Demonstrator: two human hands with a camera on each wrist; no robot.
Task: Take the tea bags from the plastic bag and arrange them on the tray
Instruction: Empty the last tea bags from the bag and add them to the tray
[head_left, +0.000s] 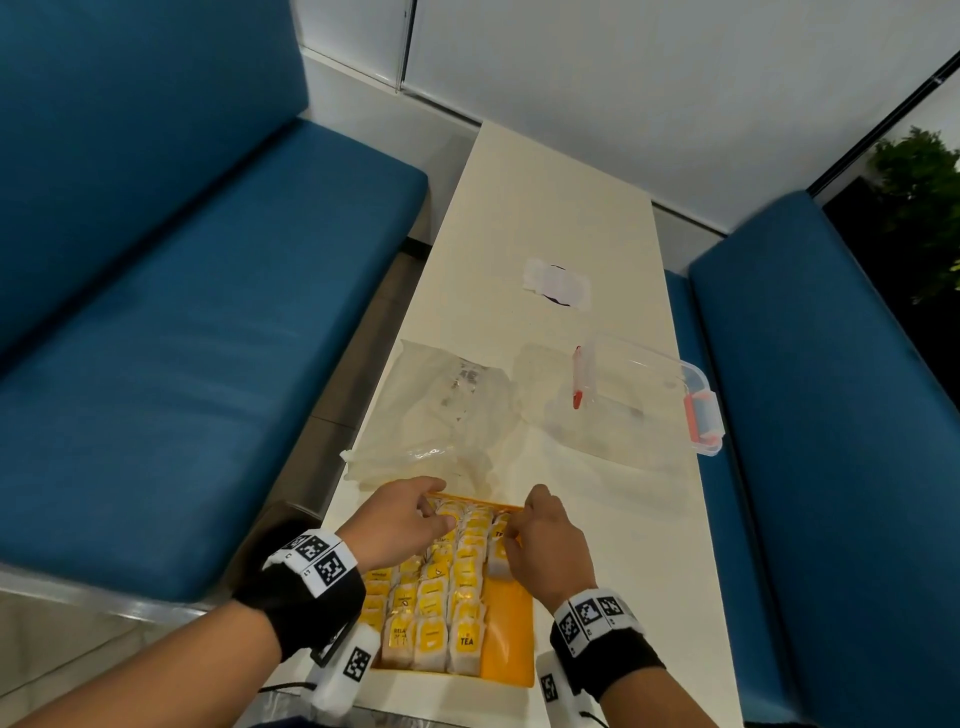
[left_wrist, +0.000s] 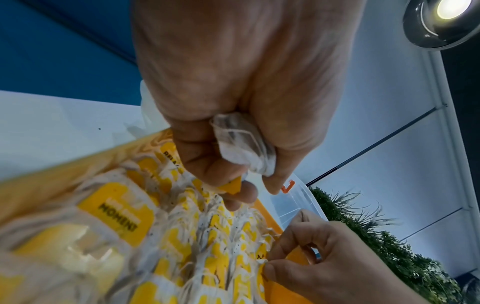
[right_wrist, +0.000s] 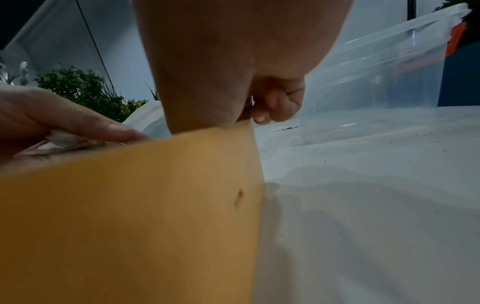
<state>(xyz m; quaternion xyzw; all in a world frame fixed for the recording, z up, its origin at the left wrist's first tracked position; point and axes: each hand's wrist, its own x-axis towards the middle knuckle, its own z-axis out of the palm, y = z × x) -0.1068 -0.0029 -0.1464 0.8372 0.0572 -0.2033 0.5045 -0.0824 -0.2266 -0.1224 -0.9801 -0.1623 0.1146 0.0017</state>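
I am viewing the orange tray (head_left: 511, 654) at the near end of the counter (head_left: 550, 218), with rows of tea bags (head_left: 441, 597) filling its left part. The left hand (head_left: 400, 525) is gripping a crumpled tea bag (left_wrist: 244, 144) in its curled fingers over the far rows. The right hand (head_left: 545, 545) is pinching a yellow tag (left_wrist: 262, 252) at the tray's far right. The plastic bag (head_left: 441, 415) is lying just beyond the tray, beside a clear container (head_left: 639, 395).
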